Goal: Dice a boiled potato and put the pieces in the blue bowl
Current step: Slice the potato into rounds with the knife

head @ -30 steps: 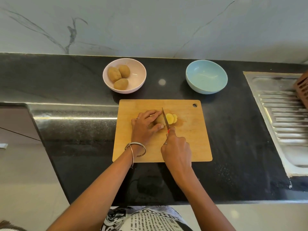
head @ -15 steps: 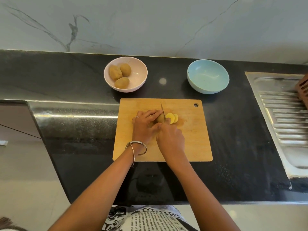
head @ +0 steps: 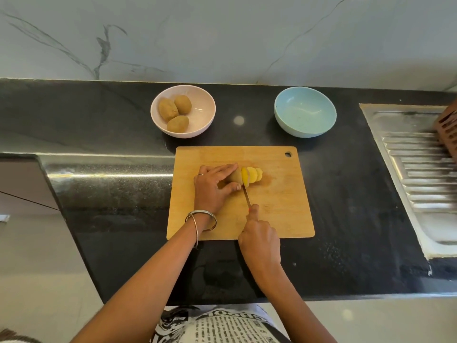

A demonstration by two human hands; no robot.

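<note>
Pink bowl [head: 197, 95]: sitting on the black counter [head: 111, 125] at the back left, holding three whole unpeeled potatoes [head: 176, 113] bunched toward its left side.

Cutting board [head: 284, 206]: wooden, lying on the counter in front of both bowls, its hanging hole at the far right corner.

Left hand [head: 212, 188]: reaching in from the lower left, forearm angling up across the board's near edge, two bangles [head: 200, 220] circling the wrist and a ring on one finger. The fingers and thumb are curling round the uncut brown end of the potato [head: 236, 175], pinning it to the board, with the thumb lying along its near side.

Potato slices [head: 253, 175]: yellow rounds leaning against one another just right of the uncut end, touching it, near the middle of the board.

Knife [head: 246, 195]: thin blade standing between the uncut end and the slices, running back toward the person.

Right hand [head: 259, 240]: coming in from the lower right, fingers wrapping closed round the knife handle, forefinger stretching forward along the top toward the blade. A speck of red handle is showing at its tip.

Blue bowl [head: 305, 112]: sitting on the counter at the back right, beyond the board, well apart from the potato.

Steel drainboard [head: 415, 169]: ridged, lying at the far right.
</note>
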